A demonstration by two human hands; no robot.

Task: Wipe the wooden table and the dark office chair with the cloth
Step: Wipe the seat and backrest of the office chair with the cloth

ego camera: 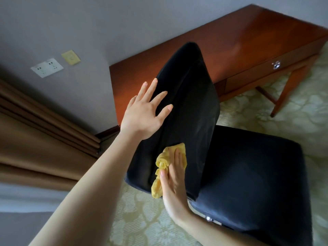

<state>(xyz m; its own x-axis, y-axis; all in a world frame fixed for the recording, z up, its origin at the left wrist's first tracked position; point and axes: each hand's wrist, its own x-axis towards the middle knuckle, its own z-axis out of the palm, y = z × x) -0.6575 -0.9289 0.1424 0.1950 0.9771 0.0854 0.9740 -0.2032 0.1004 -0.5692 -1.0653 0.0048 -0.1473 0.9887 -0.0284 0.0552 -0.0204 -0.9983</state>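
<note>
The dark office chair [191, 107] fills the middle of the view, its backrest tilted toward me and its seat at the lower right. My left hand [143, 110] lies flat with spread fingers on the backrest's left edge. My right hand [173, 178] presses a crumpled yellow cloth [162, 167] with straight fingers against the lower back of the backrest. The wooden table [248, 43] stands behind the chair against the wall.
A brown curtain [35, 139] hangs at the left. Wall sockets [47, 67] and a yellowish plate [71, 57] sit on the grey wall. Pale patterned carpet [284, 112] covers the floor. The table drawer has a metal knob [276, 65].
</note>
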